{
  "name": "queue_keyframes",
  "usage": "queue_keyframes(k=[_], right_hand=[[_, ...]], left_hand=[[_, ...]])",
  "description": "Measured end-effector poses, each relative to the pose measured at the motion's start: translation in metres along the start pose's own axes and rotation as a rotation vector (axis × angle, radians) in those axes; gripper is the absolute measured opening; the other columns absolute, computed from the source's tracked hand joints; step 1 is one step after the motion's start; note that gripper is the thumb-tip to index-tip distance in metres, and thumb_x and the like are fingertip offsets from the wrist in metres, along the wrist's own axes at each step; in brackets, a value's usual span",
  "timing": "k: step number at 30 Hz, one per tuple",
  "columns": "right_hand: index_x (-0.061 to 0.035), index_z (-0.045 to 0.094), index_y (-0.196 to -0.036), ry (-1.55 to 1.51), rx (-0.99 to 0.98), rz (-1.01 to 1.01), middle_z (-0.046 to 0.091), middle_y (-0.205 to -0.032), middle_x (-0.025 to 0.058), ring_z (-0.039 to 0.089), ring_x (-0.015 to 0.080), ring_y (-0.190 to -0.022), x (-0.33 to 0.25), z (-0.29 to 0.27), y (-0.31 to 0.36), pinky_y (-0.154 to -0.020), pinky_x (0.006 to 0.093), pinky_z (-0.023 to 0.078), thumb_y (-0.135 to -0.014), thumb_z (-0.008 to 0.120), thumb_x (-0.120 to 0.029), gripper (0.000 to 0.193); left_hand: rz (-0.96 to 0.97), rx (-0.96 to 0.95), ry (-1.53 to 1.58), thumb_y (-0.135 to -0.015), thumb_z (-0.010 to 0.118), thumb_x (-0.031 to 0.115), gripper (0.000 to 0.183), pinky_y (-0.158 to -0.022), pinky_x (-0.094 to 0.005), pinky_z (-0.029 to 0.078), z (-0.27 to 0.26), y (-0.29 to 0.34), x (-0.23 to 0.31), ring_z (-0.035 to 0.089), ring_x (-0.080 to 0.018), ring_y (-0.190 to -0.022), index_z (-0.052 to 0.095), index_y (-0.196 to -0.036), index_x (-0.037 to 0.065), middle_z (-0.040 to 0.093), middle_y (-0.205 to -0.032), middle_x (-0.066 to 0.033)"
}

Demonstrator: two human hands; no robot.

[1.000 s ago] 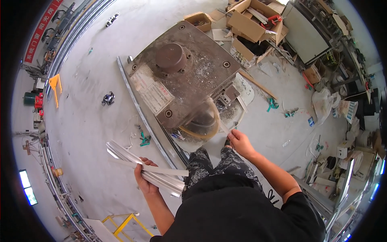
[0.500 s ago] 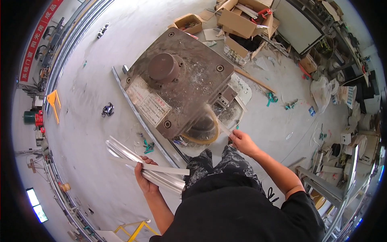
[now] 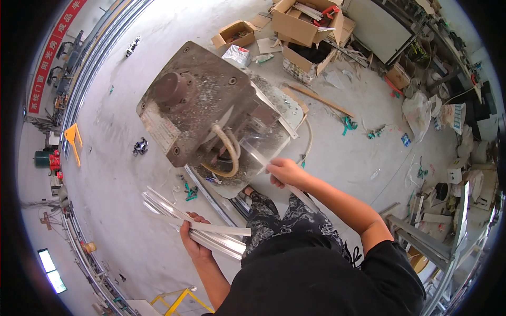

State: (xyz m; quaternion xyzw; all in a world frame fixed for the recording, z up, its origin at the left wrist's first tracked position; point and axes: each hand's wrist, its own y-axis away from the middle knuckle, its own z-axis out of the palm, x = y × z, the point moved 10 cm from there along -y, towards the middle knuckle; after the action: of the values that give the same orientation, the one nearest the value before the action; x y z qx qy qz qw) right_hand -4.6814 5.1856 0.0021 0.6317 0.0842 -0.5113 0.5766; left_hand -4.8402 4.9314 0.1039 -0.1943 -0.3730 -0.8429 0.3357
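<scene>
In front of our body, a little to the left, there is one bundle of shiny strips [image 3: 179, 218], and our left hand [image 3: 195, 246] is closed around it. How many strips are inside, we cannot count exactly. One flat pale strip [image 3: 226, 230] lies across the top of this bundle. Our right hand [image 3: 283, 173] is pinched on one other strip [image 3: 255, 154], whose far end points into the front of the machine [image 3: 208, 87]; if it touches there, we cannot tell. On the machine we count one round brown knob [image 3: 171, 88]. Behind it stands one white bag [image 3: 237, 54], and farther there are three cardboard boxes [image 3: 292, 26]. On the floor [image 3: 342, 152], to the right, we see one wooden stick [image 3: 321, 100]. Far to the left there are one orange stand [image 3: 71, 134] and one red banner [image 3: 52, 55].
</scene>
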Motion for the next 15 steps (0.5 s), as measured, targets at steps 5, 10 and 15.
queue_keyframes(k=[5, 10, 15], right_hand=[[-0.0007, 0.057, -0.082, -0.075, -0.056, -0.073, 0.054, -0.057, 0.0068, 0.048, 0.0141, -0.042, -0.009, 0.007, -0.012, -0.038, 0.0281, 0.038, -0.087, 0.048, -0.021, 0.023], [-0.0022, 0.058, -0.079, -0.067, -0.049, -0.086, 0.051, -0.055, 0.0047, 0.046, 0.0145, -0.045, -0.002, 0.010, -0.018, -0.044, 0.0314, 0.039, -0.088, 0.047, -0.023, 0.025], [-0.0008, 0.059, -0.080, 0.040, 0.078, -0.104, 0.053, -0.058, 0.0062, 0.051, 0.0172, -0.055, 0.000, 0.004, -0.018, -0.055, 0.0336, 0.042, -0.089, 0.047, -0.024, 0.028]], left_hand=[[-0.047, 0.088, 0.047, -0.081, 0.059, 0.012, 0.027, -0.080, -0.0331, 0.049, -0.014, 0.035, -0.031, 0.053, -0.0167, -0.086, 0.050, -0.104, 0.002, 0.051, -0.095, -0.0073], [-0.056, 0.081, 0.017, -0.082, 0.059, 0.013, 0.026, -0.080, -0.0325, 0.049, -0.018, 0.050, -0.036, 0.053, -0.0156, -0.085, 0.050, -0.104, 0.002, 0.052, -0.094, -0.0064], [-0.048, 0.078, 0.086, -0.082, 0.060, 0.012, 0.026, -0.080, -0.0333, 0.049, -0.010, 0.055, -0.036, 0.054, -0.0160, -0.085, 0.050, -0.105, 0.004, 0.054, -0.093, -0.0057]])
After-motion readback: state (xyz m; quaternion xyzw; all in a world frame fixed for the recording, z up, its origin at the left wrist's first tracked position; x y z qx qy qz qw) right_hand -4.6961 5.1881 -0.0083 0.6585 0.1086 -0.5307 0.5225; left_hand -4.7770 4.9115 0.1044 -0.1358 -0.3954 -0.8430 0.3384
